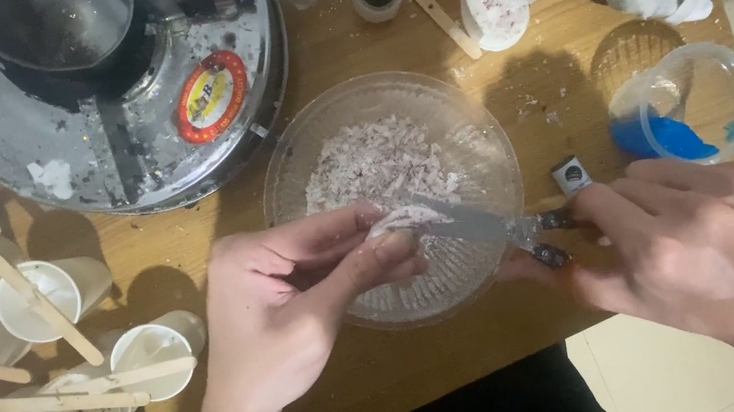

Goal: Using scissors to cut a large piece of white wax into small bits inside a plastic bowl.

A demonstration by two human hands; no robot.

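White wax scrap (pixel 395 222) — between left fingers (pixel 384 251)

cups (pixel 35 301) crowding left (right freer)

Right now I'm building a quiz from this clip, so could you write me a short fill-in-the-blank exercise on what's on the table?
1. The left hand pinches a pale lump over the clear glass ____.
2. The right hand holds ____ by the handles.
3. The plastic cup at the right holds ____ powder.
4. Wooden sticks lie across the white ____.

Missing words: bowl; scissors; blue; cups
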